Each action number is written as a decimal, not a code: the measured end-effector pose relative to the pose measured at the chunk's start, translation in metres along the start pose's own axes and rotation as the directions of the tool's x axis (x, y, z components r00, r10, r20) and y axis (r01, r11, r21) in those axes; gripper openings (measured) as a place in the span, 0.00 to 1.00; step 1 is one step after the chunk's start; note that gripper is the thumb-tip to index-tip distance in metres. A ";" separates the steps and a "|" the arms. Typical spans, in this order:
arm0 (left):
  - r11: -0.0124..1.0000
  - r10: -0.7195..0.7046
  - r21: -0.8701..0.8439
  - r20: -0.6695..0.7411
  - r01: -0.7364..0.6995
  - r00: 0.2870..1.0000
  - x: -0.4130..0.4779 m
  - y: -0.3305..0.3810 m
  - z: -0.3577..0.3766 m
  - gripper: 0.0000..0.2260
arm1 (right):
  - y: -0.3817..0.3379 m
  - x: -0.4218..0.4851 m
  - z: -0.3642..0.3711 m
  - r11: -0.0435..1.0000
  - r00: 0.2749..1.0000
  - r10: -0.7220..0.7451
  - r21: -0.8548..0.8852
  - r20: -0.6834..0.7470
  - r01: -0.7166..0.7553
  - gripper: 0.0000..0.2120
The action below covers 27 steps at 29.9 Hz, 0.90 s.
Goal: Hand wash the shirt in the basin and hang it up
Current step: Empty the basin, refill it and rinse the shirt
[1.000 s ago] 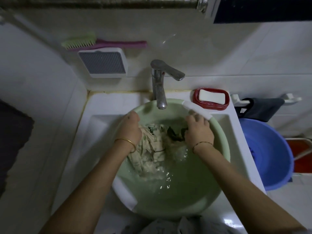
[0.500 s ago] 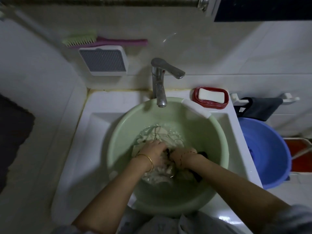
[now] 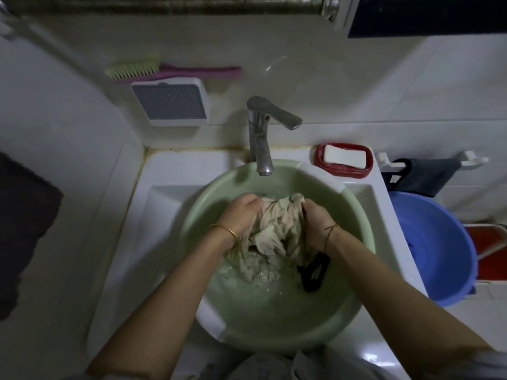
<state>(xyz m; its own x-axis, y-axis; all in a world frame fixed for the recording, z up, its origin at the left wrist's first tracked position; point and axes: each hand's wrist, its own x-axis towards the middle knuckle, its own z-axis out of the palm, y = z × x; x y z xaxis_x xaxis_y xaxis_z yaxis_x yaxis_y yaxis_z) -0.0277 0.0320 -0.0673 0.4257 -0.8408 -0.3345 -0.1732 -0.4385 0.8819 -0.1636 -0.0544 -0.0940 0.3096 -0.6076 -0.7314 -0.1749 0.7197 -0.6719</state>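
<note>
A wet beige shirt point(image 3: 277, 229) with a black trim piece point(image 3: 314, 272) is bunched up above the water in a pale green basin point(image 3: 274, 330) that sits in the white sink. My left hand point(image 3: 240, 213), with a gold bangle on the wrist, grips the shirt's left side. My right hand point(image 3: 315, 220), with a dark thread bracelet, grips its right side. The shirt's lower part trails into the foamy water.
A chrome tap point(image 3: 260, 138) hangs over the basin's far rim. A red soap dish with white soap point(image 3: 344, 159) stands at the sink's back right. A blue bucket point(image 3: 439, 250) is at the right, and a brush point(image 3: 170, 71) lies on a wall box point(image 3: 170, 101).
Both hands moved from the basin's near middle toward the far side and lifted the bunched shirt out of the water.
</note>
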 end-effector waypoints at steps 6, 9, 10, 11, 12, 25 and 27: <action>0.956 -0.072 0.259 -0.242 0.136 0.968 0.021 -0.022 -0.001 0.07 | -0.012 0.006 -0.013 0.916 0.973 -0.231 -0.337 0.008 0.220 0.20; 0.951 0.019 0.300 -0.300 0.076 0.954 0.023 -0.037 0.011 0.12 | -0.009 0.009 -0.004 0.626 0.842 -0.538 -0.654 0.032 0.424 0.17; 0.912 0.059 0.405 -0.270 0.058 0.961 0.022 -0.044 0.018 0.16 | -0.005 0.012 0.000 0.454 0.799 -0.595 -0.782 0.091 0.427 0.15; 0.825 0.073 0.561 -0.221 0.065 0.973 0.022 -0.053 0.025 0.19 | 0.002 0.018 0.004 0.270 0.793 -0.589 -0.888 0.153 0.371 0.15; 0.701 0.065 0.709 -0.171 0.076 0.983 0.020 -0.060 0.031 0.22 | 0.012 0.026 0.007 0.126 0.823 -0.539 -0.948 0.182 0.292 0.17; 0.683 -0.306 0.691 -0.026 0.239 0.952 0.012 -0.102 0.031 0.31 | 0.063 0.044 0.017 -0.288 0.915 -0.372 -0.956 0.158 0.048 0.25; 0.827 -0.310 0.479 -0.046 0.293 0.950 0.021 -0.100 0.025 0.26 | 0.068 0.046 0.022 -0.162 0.913 -0.377 -0.981 0.158 0.103 0.23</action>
<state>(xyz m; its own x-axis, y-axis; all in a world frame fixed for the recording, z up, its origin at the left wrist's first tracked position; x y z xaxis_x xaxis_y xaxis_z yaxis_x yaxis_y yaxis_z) -0.0237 0.0503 -0.1710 0.4984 -0.6482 -0.5757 -0.4442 -0.7612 0.4725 -0.1412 -0.0259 -0.1705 0.4961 -0.7726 -0.3963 -0.8570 -0.5089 -0.0808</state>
